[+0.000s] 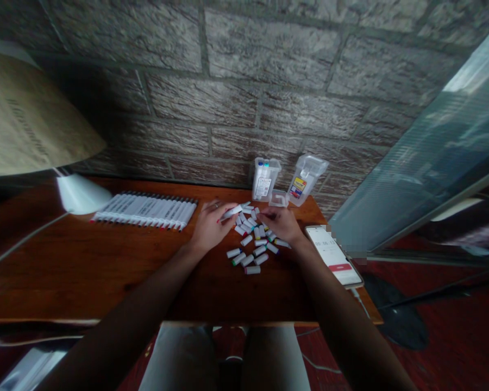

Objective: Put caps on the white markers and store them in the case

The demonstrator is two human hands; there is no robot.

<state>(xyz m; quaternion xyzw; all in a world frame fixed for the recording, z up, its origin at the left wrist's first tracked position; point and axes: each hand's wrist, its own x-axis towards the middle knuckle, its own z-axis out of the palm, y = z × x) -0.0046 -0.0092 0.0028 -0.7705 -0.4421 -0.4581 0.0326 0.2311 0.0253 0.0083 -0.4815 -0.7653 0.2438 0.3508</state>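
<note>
My left hand (210,228) is closed around a white marker (231,212), which tilts up to the right and shows a red end near my fingers. To its right, my right hand (283,222) reaches over loose white marker caps (260,243) with colored ends. Its thumb and fingers are pinched together, and whatever may be between them is too small to tell. The caps lie scattered on the wooden table between and below both hands. Left of my left hand, several uncapped white markers (144,210) lie side by side in a neat row.
Against the brick wall stand a clear case (264,187) holding two markers and another clear case (303,183), with a clear plastic piece (279,197) between them. A phone (334,255) lies by the right edge. A lamp (80,194) stands at left, its cord crossing the table.
</note>
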